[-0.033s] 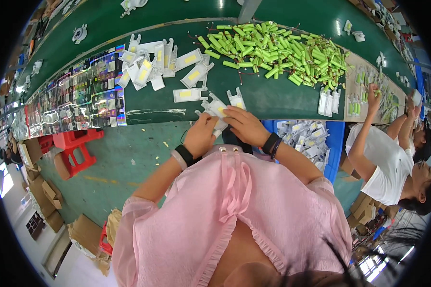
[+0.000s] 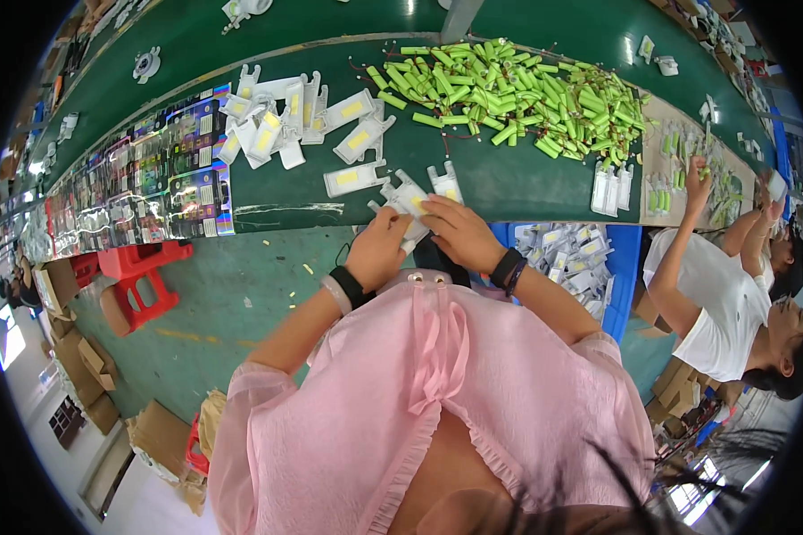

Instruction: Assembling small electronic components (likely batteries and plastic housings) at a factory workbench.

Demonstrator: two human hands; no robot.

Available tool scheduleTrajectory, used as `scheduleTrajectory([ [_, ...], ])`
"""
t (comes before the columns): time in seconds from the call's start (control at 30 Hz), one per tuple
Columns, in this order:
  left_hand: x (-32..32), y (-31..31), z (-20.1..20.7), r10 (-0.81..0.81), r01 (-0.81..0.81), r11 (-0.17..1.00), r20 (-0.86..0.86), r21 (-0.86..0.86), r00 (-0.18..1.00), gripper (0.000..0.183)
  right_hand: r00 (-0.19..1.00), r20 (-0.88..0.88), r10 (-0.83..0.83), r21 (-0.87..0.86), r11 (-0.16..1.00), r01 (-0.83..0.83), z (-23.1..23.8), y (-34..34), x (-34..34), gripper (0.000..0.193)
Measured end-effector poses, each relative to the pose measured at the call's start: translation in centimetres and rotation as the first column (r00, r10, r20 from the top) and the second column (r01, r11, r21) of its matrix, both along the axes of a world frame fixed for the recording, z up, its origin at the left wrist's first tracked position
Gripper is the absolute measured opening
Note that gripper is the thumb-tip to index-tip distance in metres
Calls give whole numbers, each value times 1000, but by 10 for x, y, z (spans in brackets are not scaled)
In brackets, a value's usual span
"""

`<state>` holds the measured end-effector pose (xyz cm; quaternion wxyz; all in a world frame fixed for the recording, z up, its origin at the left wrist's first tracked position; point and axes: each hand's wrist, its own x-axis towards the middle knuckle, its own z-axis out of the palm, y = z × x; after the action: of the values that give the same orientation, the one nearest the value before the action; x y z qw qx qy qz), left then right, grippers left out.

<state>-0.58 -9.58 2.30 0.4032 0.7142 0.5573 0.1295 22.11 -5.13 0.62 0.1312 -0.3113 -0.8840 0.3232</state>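
Observation:
At the table's near edge, both hands are closed on a white lamp housing (image 2: 405, 194) with a yellow LED panel. My left hand (image 2: 375, 251) grips its near left side, fingertips pinched together. From the right, my right hand (image 2: 464, 235) presses its fingers on the housing's face, covering part of it. Just beyond the right fingers lies a second lamp housing (image 2: 446, 183), two prongs pointing away from me. A loose housing (image 2: 353, 180) rests to the left of the held one. Whether a small part sits between my fingertips is hidden.
A heap of white housings (image 2: 268, 134) lies beyond, left of a large pile of green wired battery cells (image 2: 500, 94). Printed packages (image 2: 196, 201) cover the left. A blue bin (image 2: 626, 267) of housings stands right, near a co-worker in a white shirt (image 2: 709, 308). Red stool (image 2: 143, 276) at left.
The held housing and the one beyond my right fingers have shifted slightly right. The loose housing at the left has turned a little. Both hands keep nearly the same place.

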Motion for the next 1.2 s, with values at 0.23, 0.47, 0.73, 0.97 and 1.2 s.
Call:
scheduleTrajectory([
  [0.23,59,49,-10,-145,142,972,0,187,989,47,948,-46,-315,64,946,317,-2,-8,42,49],
  [0.47,1,53,9,281,-168,885,-209,435,937,40,884,-12,-467,173,870,462,5,-5,37,47],
  [0.73,20,29,-8,105,-64,963,-145,263,984,52,925,19,-380,179,911,371,0,-3,35,42],
  [0.97,48,55,-3,88,-124,979,215,161,973,48,910,-27,-414,152,898,413,5,0,36,46],
  [1.2,-42,93,-16,384,-180,879,-434,441,815,56,972,-94,-217,145,963,229,15,23,-12,49],
])
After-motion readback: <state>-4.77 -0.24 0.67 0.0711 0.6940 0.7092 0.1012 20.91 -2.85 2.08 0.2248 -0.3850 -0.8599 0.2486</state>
